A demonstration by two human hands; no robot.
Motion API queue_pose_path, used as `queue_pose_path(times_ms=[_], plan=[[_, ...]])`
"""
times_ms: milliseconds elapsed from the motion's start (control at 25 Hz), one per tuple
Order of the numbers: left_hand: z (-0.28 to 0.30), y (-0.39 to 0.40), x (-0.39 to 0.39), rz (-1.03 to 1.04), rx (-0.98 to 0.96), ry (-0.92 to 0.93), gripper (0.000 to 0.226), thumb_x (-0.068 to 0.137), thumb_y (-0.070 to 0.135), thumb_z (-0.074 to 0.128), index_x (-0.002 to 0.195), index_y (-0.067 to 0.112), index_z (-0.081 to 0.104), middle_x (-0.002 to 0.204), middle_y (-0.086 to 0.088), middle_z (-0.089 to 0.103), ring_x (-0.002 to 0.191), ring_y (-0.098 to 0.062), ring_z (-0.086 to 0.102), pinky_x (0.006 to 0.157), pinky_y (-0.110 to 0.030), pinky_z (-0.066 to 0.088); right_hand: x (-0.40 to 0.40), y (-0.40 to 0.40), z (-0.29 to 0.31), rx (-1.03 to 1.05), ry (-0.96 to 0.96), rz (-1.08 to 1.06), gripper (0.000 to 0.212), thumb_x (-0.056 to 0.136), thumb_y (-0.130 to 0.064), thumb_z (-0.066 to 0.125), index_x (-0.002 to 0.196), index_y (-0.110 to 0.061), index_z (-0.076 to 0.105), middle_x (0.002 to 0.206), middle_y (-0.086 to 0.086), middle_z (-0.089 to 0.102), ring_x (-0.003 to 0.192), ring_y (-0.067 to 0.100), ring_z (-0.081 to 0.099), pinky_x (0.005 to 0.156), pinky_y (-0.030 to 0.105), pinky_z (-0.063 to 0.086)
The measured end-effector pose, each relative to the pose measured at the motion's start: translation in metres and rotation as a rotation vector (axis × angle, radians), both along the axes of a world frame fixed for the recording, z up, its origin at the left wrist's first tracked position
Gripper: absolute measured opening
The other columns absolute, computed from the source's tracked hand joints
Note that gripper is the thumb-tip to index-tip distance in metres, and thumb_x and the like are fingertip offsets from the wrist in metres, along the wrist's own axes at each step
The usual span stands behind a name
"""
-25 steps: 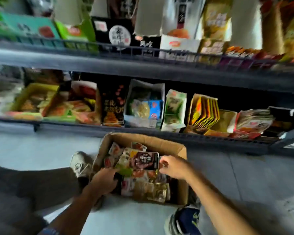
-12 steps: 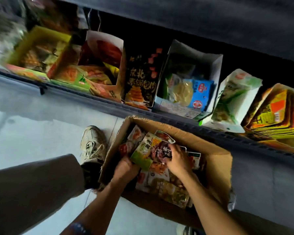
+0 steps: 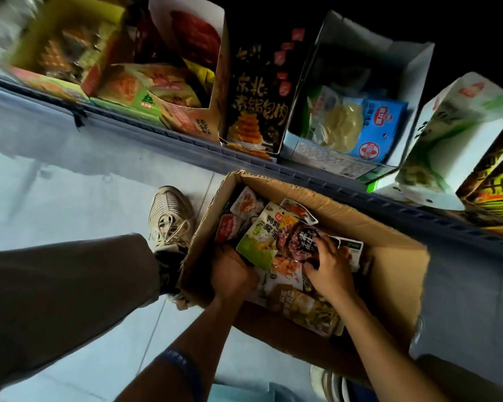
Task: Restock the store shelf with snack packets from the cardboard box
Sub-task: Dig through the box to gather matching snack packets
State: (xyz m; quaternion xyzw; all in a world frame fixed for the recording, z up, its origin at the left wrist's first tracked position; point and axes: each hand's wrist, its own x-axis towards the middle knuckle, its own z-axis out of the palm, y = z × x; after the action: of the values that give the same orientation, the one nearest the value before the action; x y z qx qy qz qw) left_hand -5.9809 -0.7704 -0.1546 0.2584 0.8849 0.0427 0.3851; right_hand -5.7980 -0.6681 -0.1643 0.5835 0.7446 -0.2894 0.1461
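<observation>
An open cardboard box (image 3: 389,256) sits on the floor below the bottom shelf (image 3: 186,143), filled with several loose snack packets. My left hand (image 3: 233,271) reaches into the box's left side, fingers curled round the lower edge of a green and white packet (image 3: 259,239). My right hand (image 3: 328,265) lies over a dark brown packet (image 3: 298,239) in the middle of the box, fingers bent on it. Orange and yellow packets (image 3: 305,306) lie beneath both hands.
The shelf holds open display cartons: a yellow one (image 3: 55,33), a red and white one (image 3: 192,91), a black one (image 3: 256,108), a white one (image 3: 360,111), a green and white one (image 3: 453,134). My left leg (image 3: 64,300) and white shoe (image 3: 169,216) stand left of the box.
The view has tipped down and closer to the box, so the upper shelf is out of sight. Both hands have sunk deeper among the packets, and my right hand now covers the dark packet.
</observation>
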Motion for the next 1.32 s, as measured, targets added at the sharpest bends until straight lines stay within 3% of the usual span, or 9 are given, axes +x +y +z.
queue_pose_path(times_ms=[120,240,400,520,640,800,1040,1200,1320], plan=[[0.002,0.004,-0.006,0.421,-0.009,-0.242,0.055,0.081,0.043,0.065,0.124,0.008,0.06,0.119,-0.014,0.064,0.111,-0.033,0.063,0.094,-0.046,0.053,0.004,-0.003,0.003,-0.014,0.02,-0.018,0.069,0.091,-0.034,0.066,0.152,-0.02,0.035,0.162,0.003,0.025,0.149,0.032,0.019,0.121,0.052,0.018],[0.007,0.02,-0.008,0.931,0.013,-0.575,0.042,0.095,0.019,0.057,0.132,-0.002,0.054,0.119,-0.022,0.063,0.088,-0.035,0.067,0.067,-0.036,0.056,0.003,-0.003,0.002,-0.038,0.021,-0.04,0.069,0.091,-0.033,0.065,0.152,-0.02,0.034,0.163,0.004,0.023,0.149,0.033,0.017,0.121,0.053,0.017],[0.011,0.025,-0.006,0.959,-0.012,-0.597,0.041,0.101,0.009,0.044,0.137,-0.01,0.046,0.137,-0.031,0.054,0.058,-0.024,0.052,0.053,-0.026,0.045,0.005,-0.002,0.006,-0.079,0.046,-0.067,0.068,0.092,-0.032,0.064,0.152,-0.021,0.034,0.163,0.003,0.022,0.15,0.032,0.015,0.121,0.051,0.019],[-0.007,0.022,0.0,0.892,-0.027,-0.516,0.042,0.104,0.011,0.04,0.143,-0.005,0.04,0.145,-0.026,0.047,0.09,-0.03,0.063,0.077,-0.034,0.052,0.008,-0.002,0.007,-0.081,0.059,-0.059,0.064,0.092,-0.03,0.065,0.149,-0.019,0.037,0.161,0.003,0.026,0.148,0.029,0.022,0.119,0.049,0.024],[-0.023,0.018,-0.001,0.66,0.005,-0.499,0.046,0.105,0.025,0.042,0.147,0.008,0.037,0.15,-0.016,0.043,0.134,-0.033,0.044,0.109,-0.036,0.036,0.011,-0.003,0.009,-0.088,0.067,-0.05,0.061,0.091,-0.032,0.066,0.146,-0.018,0.042,0.158,0.003,0.031,0.144,0.027,0.03,0.117,0.048,0.028],[-0.009,0.02,-0.006,0.403,-0.058,-0.552,0.053,0.088,0.019,0.071,0.137,0.01,0.051,0.136,-0.008,0.055,0.126,-0.032,0.052,0.102,-0.036,0.045,0.011,-0.004,0.012,-0.094,0.076,-0.061,0.06,0.092,-0.03,0.065,0.146,-0.018,0.042,0.156,0.003,0.034,0.141,0.026,0.035,0.114,0.044,0.034],[0.007,0.021,-0.005,0.116,0.014,-0.559,0.054,0.093,0.011,0.065,0.143,0.008,0.046,0.144,-0.013,0.05,0.135,-0.032,0.046,0.112,-0.039,0.039,0.014,-0.003,0.029,-0.091,0.101,-0.084,0.051,0.094,-0.025,0.062,0.142,-0.019,0.046,0.149,0.001,0.042,0.136,0.023,0.04,0.108,0.036,0.038],[0.045,0.025,-0.02,0.049,0.065,-0.641,0.022,0.089,0.017,0.072,0.11,0.017,0.065,0.109,-0.005,0.069,0.108,-0.023,0.065,0.095,-0.037,0.052,0.018,0.008,0.05,-0.09,0.108,-0.275,0.035,0.096,-0.024,0.058,0.13,-0.02,0.056,0.135,0.006,0.056,0.125,0.025,0.051,0.098,0.035,0.044],[0.08,0.035,-0.046,-0.175,0.079,-0.552,0.029,0.087,0.018,0.074,0.114,0.012,0.065,0.107,-0.005,0.071,0.098,-0.019,0.068,0.09,-0.034,0.056,0.017,0.013,0.082,-0.02,0.127,-0.422,0.027,0.098,-0.024,0.054,0.124,-0.025,0.061,0.13,0.006,0.062,0.116,0.025,0.058,0.089,0.032,0.045]])
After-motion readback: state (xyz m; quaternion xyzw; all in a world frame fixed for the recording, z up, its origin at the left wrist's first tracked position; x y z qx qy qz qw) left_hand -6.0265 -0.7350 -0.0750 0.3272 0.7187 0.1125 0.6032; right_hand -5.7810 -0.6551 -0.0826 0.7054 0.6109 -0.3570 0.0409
